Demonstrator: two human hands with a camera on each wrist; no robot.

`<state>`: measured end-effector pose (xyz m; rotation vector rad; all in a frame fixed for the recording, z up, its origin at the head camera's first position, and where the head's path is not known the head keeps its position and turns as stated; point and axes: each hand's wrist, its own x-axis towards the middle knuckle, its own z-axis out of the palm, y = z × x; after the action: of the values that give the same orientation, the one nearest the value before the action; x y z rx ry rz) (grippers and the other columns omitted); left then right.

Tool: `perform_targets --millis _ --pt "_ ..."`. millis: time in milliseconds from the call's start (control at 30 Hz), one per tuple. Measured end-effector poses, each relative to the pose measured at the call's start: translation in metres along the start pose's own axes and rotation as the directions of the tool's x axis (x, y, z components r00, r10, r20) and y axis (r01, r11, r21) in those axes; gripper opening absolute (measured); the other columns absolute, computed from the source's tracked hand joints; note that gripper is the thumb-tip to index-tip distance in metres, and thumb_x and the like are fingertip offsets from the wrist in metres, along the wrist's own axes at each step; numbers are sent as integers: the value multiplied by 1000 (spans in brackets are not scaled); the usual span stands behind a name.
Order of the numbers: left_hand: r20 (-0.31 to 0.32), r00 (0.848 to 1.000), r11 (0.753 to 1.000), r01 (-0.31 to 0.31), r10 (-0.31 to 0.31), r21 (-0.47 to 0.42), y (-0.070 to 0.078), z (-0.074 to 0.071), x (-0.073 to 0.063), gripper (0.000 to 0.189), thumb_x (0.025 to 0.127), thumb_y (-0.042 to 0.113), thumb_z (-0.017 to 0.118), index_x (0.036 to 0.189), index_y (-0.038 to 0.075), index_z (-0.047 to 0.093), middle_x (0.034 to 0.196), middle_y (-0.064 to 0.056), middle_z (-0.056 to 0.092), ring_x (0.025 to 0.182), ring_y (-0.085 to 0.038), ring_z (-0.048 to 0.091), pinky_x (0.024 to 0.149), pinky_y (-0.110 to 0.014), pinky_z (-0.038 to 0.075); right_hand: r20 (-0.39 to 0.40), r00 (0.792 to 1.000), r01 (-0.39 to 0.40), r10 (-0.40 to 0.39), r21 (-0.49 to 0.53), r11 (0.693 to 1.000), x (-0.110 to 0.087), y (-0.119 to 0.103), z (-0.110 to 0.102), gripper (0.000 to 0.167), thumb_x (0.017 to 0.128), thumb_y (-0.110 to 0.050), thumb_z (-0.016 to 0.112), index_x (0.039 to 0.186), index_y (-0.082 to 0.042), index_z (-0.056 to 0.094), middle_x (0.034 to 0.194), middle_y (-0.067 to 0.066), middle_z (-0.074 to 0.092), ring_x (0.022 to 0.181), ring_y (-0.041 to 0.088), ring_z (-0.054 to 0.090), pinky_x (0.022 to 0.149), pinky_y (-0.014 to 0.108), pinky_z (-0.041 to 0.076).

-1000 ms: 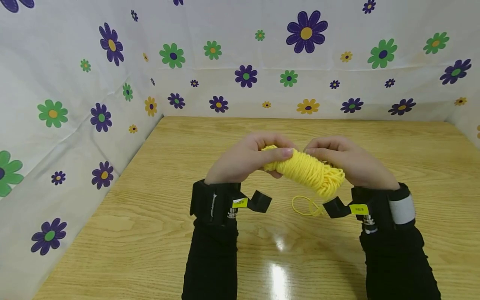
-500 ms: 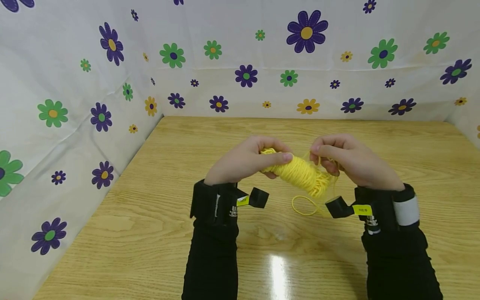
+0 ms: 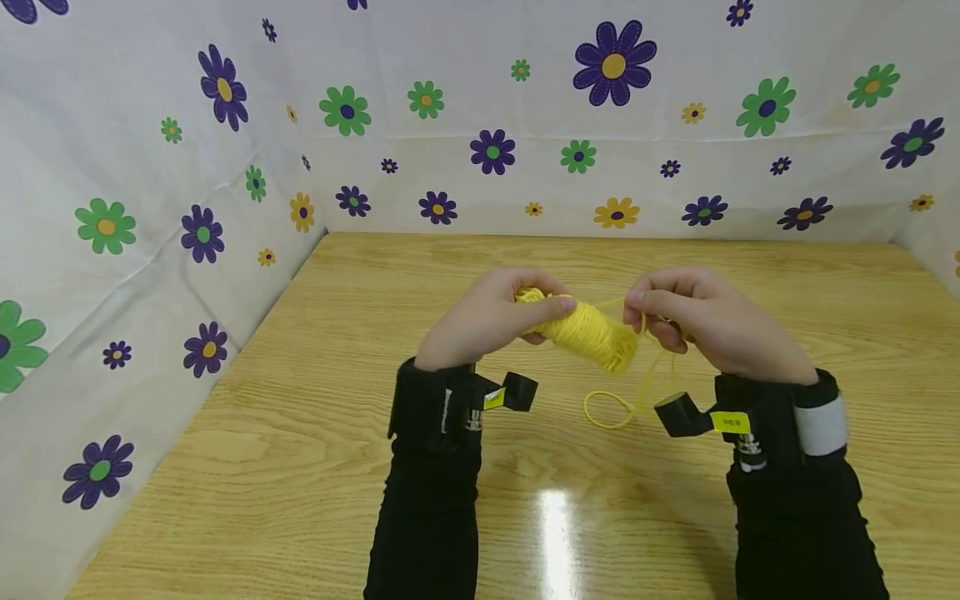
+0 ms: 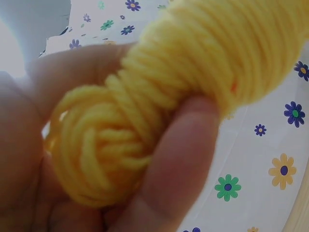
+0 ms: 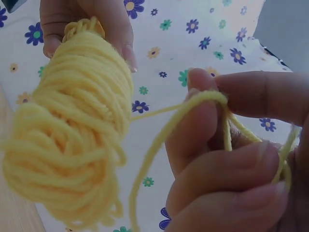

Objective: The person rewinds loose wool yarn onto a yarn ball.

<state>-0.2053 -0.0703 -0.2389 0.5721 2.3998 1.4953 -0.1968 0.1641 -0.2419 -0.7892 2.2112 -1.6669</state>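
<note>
My left hand (image 3: 502, 319) grips one end of a bundle of yellow yarn (image 3: 591, 335), thumb on top. Close up in the left wrist view, the wound end of the yarn bundle (image 4: 96, 145) lies between thumb and fingers. To the right, my right hand (image 3: 697, 321) pinches a loose strand of yarn (image 5: 159, 140). From the bundle a thin length runs across to the right fingers, and more strand is looped through them. Below, a loop of the same yarn (image 3: 587, 410) rests on the table.
A wooden table (image 3: 315, 400) lies under both hands. White cloth (image 3: 450, 75) printed with flowers hangs behind it and on the left. Each wrist wears a black strap with a small camera mount (image 3: 678, 415).
My right hand has moved right, away from the bundle, drawing out a strand of yarn. The bundle has shifted slightly left in my left hand, and slack strands now hang under the right one.
</note>
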Motion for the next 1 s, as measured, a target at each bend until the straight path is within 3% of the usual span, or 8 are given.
perform_targets --millis 133,400,667,867,1000 --pt "-53 999 1000 6 -5 26 0 1 1 25 90 24 61 105 5 64 106 -6 57 84 -22 60 68 -26 55 5 1000 7 -7 5 1000 -1 -2 0 25 98 -14 43 83 0 58 56 2 40 51 19 35 45 32 30" --pt "-163 986 997 52 -43 53 -2 1 3 32 90 29 60 113 6 61 106 -7 58 79 -20 63 68 -24 54 2 1000 11 -11 4 1000 -2 -4 1 24 99 -14 43 87 -2 60 74 5 54 51 17 37 44 30 33" --pt "-320 944 997 70 -80 -42 -1 4 5 33 89 29 61 113 6 59 106 -8 57 81 -21 63 69 -24 55 -11 1000 -15 14 -26 1000 -5 -10 5 25 99 -16 43 93 1 61 80 7 57 52 16 39 45 28 35" --pt "-412 910 990 -6 -54 -143 0 8 8 33 89 27 62 113 4 61 104 -9 57 84 -21 62 70 -24 55 18 1000 -14 16 -100 995 -5 -16 12 29 99 -19 43 98 4 61 83 11 59 56 18 41 49 29 38" --pt "-446 895 975 -73 -28 -208 0 9 9 33 90 26 61 113 2 61 105 -9 57 87 -21 62 71 -25 55 46 999 -19 25 -117 993 -2 -17 17 28 98 -20 44 98 3 61 83 12 60 59 19 43 52 30 39"
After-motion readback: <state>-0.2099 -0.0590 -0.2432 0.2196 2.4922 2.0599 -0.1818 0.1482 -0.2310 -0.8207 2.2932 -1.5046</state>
